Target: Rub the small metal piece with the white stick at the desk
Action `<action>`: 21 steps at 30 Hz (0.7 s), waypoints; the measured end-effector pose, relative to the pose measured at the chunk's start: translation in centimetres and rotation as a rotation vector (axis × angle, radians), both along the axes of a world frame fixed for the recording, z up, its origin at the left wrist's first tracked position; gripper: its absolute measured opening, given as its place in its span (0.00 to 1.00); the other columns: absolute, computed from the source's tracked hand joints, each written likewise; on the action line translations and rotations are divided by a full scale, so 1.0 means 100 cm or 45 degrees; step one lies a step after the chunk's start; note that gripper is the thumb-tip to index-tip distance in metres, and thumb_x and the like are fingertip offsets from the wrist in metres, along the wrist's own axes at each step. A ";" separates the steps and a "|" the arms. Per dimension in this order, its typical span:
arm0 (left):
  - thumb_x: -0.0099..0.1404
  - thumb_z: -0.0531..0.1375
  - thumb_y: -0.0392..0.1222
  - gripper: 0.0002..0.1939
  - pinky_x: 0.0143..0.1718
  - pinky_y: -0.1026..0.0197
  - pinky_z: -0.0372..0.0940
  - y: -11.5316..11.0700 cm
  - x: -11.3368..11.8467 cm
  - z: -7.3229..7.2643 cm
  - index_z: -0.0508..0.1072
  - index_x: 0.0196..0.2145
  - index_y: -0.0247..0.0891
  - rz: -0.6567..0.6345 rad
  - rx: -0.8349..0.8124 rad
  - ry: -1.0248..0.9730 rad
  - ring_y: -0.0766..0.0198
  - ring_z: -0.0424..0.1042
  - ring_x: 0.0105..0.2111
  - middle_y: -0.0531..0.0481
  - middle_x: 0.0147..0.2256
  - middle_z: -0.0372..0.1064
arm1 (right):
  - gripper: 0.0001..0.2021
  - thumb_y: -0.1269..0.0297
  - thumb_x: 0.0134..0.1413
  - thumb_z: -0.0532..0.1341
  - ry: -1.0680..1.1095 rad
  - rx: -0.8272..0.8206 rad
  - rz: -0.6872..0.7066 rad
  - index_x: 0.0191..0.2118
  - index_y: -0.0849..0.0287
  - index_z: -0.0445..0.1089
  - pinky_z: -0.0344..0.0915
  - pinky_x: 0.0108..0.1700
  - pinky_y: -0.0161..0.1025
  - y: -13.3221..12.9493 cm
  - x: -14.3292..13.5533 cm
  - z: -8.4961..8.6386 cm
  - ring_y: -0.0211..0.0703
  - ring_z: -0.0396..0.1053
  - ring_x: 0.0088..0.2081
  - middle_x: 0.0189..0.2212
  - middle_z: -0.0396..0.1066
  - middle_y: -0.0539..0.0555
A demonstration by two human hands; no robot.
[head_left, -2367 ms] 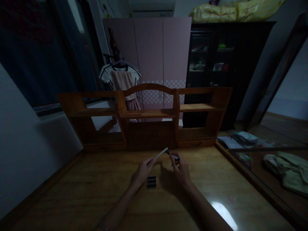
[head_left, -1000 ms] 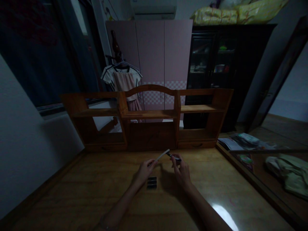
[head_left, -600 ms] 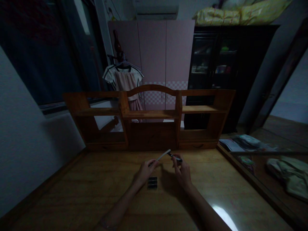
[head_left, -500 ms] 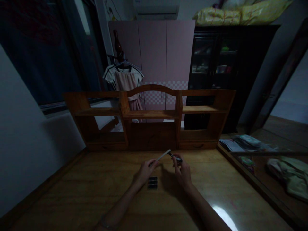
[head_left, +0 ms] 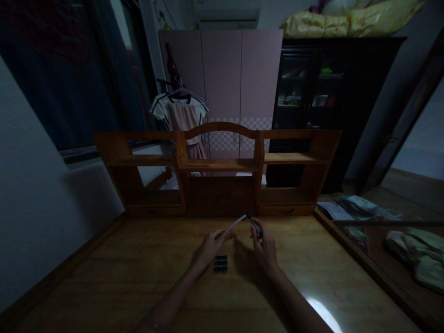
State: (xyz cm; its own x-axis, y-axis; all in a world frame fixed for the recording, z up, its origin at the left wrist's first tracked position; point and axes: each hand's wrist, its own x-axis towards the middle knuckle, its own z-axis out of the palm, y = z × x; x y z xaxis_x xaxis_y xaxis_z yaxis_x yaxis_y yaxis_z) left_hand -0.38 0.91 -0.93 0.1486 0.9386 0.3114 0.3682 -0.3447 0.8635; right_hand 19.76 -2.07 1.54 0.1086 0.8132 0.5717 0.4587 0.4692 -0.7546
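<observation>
A light-brown wooden desk point(head_left: 156, 286) fills the lower half of a dim room, its grain faintly visible and a white patch of light shining at lower right. Along its far edge stands an open wooden shelf unit point(head_left: 220, 164) with an arched centre. Behind are a pink wardrobe point(head_left: 222, 74) with a checkered band, a black glass-fronted cabinet point(head_left: 364, 83) topped by yellow bags point(head_left: 315, 24), and a short-sleeved top point(head_left: 161, 107) on a hanger. A dark blue curtain point(head_left: 86, 106) hangs at left.

Above the middle of the desk, the person's left hand point(head_left: 210, 246) pinches a slim, straight, pale stick point(head_left: 237, 222), slanting up and away. The right hand point(head_left: 264, 245) grips a short, slender tool point(head_left: 255, 226), dark with a light-grey section. The two far ends meet or nearly meet; contact is unclear. Nearer the person, three small black pieces point(head_left: 220, 263) lie in a neat stack of rows.
</observation>
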 end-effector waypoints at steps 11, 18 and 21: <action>0.64 0.51 0.53 0.21 0.40 0.61 0.63 0.004 -0.004 -0.005 0.76 0.39 0.35 0.040 0.015 -0.016 0.58 0.71 0.38 0.46 0.37 0.74 | 0.19 0.58 0.62 0.50 -0.012 0.036 0.003 0.54 0.60 0.63 0.67 0.36 0.37 0.000 0.000 -0.001 0.44 0.70 0.38 0.41 0.70 0.60; 0.64 0.52 0.52 0.20 0.38 0.62 0.63 0.005 -0.003 -0.008 0.76 0.37 0.35 0.016 -0.001 -0.042 0.58 0.71 0.36 0.46 0.36 0.74 | 0.18 0.59 0.62 0.50 -0.006 0.036 0.032 0.53 0.60 0.63 0.66 0.36 0.37 0.001 0.000 -0.003 0.44 0.69 0.39 0.43 0.69 0.60; 0.64 0.52 0.52 0.19 0.37 0.62 0.63 0.006 -0.004 -0.009 0.75 0.36 0.34 0.020 -0.001 -0.054 0.59 0.71 0.35 0.46 0.34 0.74 | 0.17 0.59 0.62 0.50 -0.008 0.009 0.043 0.53 0.60 0.63 0.66 0.37 0.36 0.000 0.001 -0.001 0.43 0.69 0.39 0.43 0.69 0.59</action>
